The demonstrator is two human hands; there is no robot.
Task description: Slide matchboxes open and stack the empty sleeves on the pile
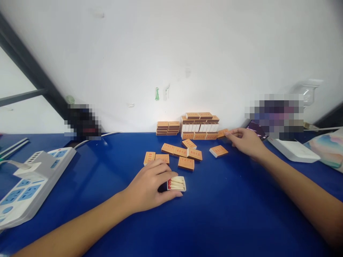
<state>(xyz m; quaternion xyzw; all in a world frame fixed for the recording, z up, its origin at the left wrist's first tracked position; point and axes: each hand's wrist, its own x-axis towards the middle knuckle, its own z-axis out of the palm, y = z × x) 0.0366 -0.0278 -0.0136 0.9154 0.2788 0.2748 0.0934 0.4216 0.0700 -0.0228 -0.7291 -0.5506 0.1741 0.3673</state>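
Note:
My left hand (154, 184) rests on the blue table, thumb and fingers closed round a white matchbox tray (177, 184). Pale matches with red heads lie in it. Over at the right, my right hand (245, 141) pinches an orange matchbox (222, 134) by its right end, beside the large stack of matchboxes (199, 126) at the wall. A single matchbox (219, 151) lies in front of that hand. Several more orange matchboxes (180, 151) are scattered between the hands, one of them (162, 158) just behind my left fingers.
A smaller matchbox stack (168, 128) stands left of the large one, against the white wall (171, 64). At left lies a power strip (34, 185) with a plugged-in white adapter. A white flat device (294, 150) and a colourful pouch (328, 150) lie at right.

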